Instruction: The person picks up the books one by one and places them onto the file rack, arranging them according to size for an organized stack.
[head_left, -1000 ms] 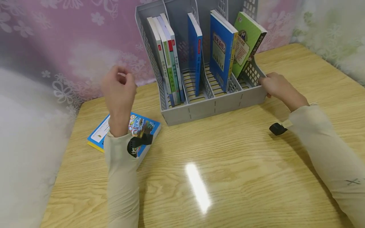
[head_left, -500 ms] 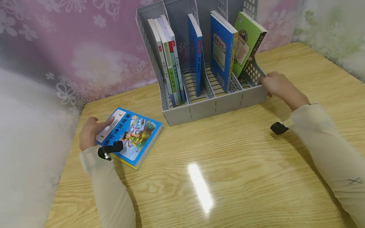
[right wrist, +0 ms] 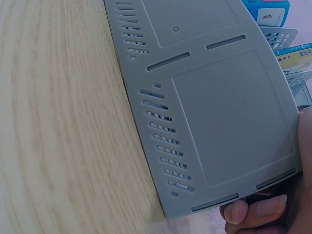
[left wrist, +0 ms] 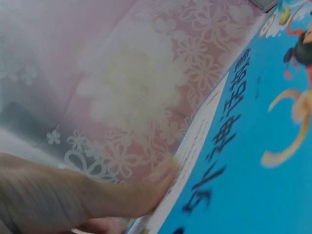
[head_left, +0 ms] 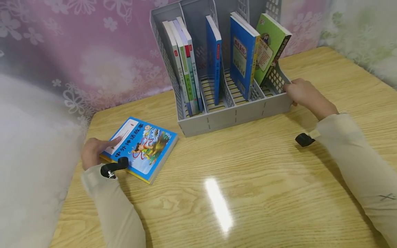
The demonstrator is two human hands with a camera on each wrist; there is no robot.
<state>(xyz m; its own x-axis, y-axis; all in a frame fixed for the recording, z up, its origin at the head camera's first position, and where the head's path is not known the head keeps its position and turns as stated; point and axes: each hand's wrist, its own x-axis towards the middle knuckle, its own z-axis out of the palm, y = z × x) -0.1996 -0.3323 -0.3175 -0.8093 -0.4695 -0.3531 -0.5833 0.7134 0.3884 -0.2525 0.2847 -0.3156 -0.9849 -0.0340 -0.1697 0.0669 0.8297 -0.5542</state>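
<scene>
A thick blue book (head_left: 147,148) with a cartoon cover lies flat on the table, left of a grey divided book rack (head_left: 221,120). At its left edge my left hand (head_left: 94,151) pinches it, thumb on the white strip of the cover. The left wrist view shows that thumb (left wrist: 122,197) on top and a fingertip low at the edge; the other fingers are hidden. My right hand (head_left: 305,94) grips the rack's front right corner. Its curled fingers (right wrist: 258,209) come round the rack's edge in the right wrist view.
Three thin books (head_left: 189,75) stand in the rack's left compartment. Farther right are a slim blue book (head_left: 216,65), a blue book with a yellow spine (head_left: 243,58) and a leaning green book (head_left: 271,44). A flowered cloth (head_left: 108,65) hangs behind the wooden table (head_left: 263,189).
My left hand has come down from above the blue book to its left edge, and its thumb now lies on the cover. The right hand stays at the rack's corner.
</scene>
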